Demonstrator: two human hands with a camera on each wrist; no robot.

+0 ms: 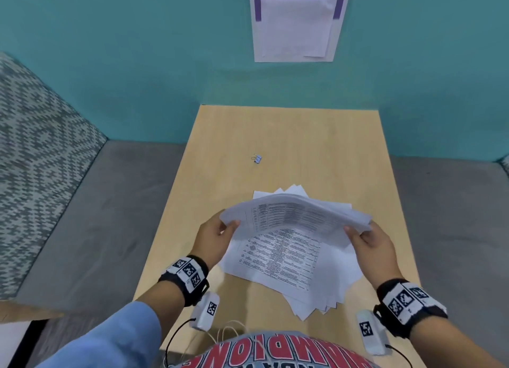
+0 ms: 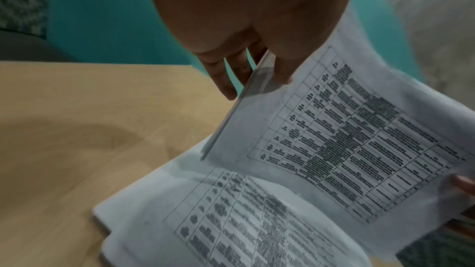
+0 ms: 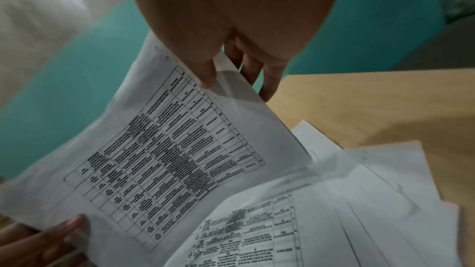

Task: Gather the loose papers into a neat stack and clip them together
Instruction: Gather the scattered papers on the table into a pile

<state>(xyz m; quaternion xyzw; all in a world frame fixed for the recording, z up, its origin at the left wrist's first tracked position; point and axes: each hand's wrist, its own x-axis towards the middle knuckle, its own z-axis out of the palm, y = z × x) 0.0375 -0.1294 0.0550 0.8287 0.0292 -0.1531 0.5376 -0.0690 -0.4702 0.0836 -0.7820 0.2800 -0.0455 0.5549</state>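
Note:
A bundle of printed sheets is raised above the wooden table, bowed upward in the middle. My left hand pinches its left edge, thumb on top, fingers behind. My right hand pinches the right edge the same way. In the left wrist view the held sheets show a printed table, and the right wrist view shows the same held sheets. More loose papers lie fanned and askew on the table beneath. A small blue binder clip lies farther back on the table, apart from both hands.
The table stands against a teal wall that carries a posted sheet. A grey couch seat with a patterned cushion lies to the left. Bare wood lies between the papers and the clip.

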